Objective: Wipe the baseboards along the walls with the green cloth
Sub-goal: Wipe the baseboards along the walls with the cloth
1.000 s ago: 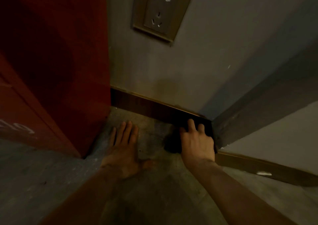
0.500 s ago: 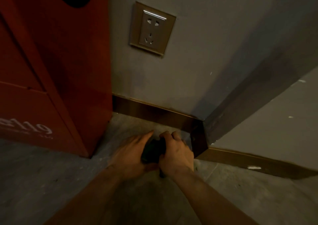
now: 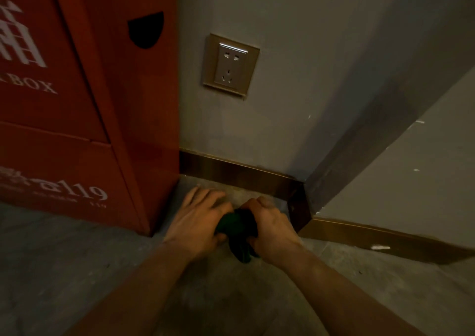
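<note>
Baseboard (image 3: 239, 175), brown, runs low along the grey wall (image 3: 295, 78) from a red box (image 3: 77, 104) to an outer corner, then on to the right; socket (image 3: 230, 65) above it. Both hands on the floor (image 3: 77, 271) near the corner, off the baseboard. Cloth (image 3: 235, 229) bunched between them: left hand (image 3: 198, 222) fingers loosely spread against it, right hand (image 3: 272, 229) fingers curled tight around it.

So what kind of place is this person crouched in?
Probably a corridor or room corner inside a building. A red fire box marked 119 stands on the concrete floor, a wall socket sits low on the grey wall, and a brown baseboard wraps the corner.
</note>
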Tool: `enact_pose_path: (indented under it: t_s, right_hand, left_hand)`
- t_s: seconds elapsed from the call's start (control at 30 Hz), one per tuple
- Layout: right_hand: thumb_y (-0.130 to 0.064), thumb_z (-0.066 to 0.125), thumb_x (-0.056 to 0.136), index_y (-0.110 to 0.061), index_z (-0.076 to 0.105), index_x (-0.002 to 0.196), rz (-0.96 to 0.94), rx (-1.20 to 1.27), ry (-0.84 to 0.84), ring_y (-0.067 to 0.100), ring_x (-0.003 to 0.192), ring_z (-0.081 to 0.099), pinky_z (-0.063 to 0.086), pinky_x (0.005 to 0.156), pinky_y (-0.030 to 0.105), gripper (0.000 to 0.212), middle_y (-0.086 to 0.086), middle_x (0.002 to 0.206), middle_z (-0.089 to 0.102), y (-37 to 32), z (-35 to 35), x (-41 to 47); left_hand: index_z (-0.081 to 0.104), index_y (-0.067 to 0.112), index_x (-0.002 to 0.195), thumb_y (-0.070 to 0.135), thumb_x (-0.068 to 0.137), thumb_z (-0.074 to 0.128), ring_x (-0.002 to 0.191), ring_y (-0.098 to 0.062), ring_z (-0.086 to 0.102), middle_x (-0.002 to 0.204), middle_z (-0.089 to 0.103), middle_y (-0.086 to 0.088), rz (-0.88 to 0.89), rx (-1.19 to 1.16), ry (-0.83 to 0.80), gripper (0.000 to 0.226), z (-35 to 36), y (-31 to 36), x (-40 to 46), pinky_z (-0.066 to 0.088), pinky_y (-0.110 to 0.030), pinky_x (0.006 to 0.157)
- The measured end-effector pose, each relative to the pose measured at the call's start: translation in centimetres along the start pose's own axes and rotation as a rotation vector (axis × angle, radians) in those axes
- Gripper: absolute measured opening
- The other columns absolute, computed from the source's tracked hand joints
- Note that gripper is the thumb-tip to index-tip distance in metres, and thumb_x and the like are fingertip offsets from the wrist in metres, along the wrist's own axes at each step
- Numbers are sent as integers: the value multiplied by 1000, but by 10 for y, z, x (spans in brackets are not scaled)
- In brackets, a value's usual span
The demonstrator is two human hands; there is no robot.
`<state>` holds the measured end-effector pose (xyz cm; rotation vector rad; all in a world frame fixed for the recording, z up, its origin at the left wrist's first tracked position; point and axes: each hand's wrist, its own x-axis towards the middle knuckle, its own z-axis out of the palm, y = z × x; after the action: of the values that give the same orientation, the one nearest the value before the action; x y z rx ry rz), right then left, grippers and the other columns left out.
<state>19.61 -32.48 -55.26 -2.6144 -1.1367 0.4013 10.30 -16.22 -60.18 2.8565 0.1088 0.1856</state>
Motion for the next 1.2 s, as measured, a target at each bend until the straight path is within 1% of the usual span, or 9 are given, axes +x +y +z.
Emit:
enact_pose_path:
  t_s: [0.1,0.23,0.3,0.43,0.53,0.67,0.8,1.0,1.2]
  right_hand:
    - [-21,74,80,-26,45,124,-44,-133,2,27,105,58,54,83,40,53,-1,124,46,-1,4,-8]
    - [-19,73,81,-27,42,125,-32,-164,47,27,104,59,54,80,39,54,-1,125,45,0,9,-15]
    - [-21,73,81,-29,41,125,-17,-154,68,25,105,58,54,80,38,55,-2,125,45,1,10,-17]
    - [-22,73,80,-29,41,123,20,-145,87,24,105,57,51,78,37,53,-3,124,45,3,6,-21]
    - [-21,71,81,-30,42,120,77,-162,115,27,103,59,49,75,40,50,-3,121,47,7,0,-25]
    - [-24,69,82,-29,44,119,157,-178,129,27,101,59,51,74,41,45,-2,119,48,18,-13,-35]
    - [-22,70,80,-31,44,118,242,-175,150,28,96,62,52,74,41,46,-3,116,49,31,-29,-49]
    - [-21,76,72,-35,43,112,323,-152,153,26,94,62,52,77,39,53,-6,114,51,41,-38,-66]
    - [-23,73,76,-34,44,110,289,-94,209,27,95,62,54,76,41,46,-4,115,52,51,-44,-69]
  left_hand:
    - [49,37,135,48,85,71,155,-23,2,166,17,1,35,38,-29,56,1,4,-1,-10,-47,124]
    - [48,38,135,45,86,70,155,-21,1,168,14,2,31,3,-33,54,0,11,-5,-13,-42,123]
    - [48,37,137,44,87,69,154,-21,5,167,17,3,32,5,-26,54,-1,13,-5,-9,-42,124]
    - [47,37,137,42,86,70,152,-20,17,164,26,5,38,-6,-38,56,-2,17,0,9,-44,126]
    - [47,38,136,42,85,72,149,-19,23,161,31,6,69,-20,-29,57,-2,22,8,13,-41,124]
    - [48,37,134,43,83,72,143,-18,31,156,38,7,125,-44,-22,56,0,37,26,20,-38,120]
    - [55,33,126,42,78,75,129,-20,45,139,53,7,195,-80,-3,53,-1,60,43,32,-37,110]
    - [52,36,119,43,78,73,121,-17,48,124,57,9,250,-72,-43,46,-5,79,52,37,-38,106]
    - [54,33,126,42,81,72,119,-18,49,126,57,6,257,4,-53,50,-16,90,59,36,-37,102]
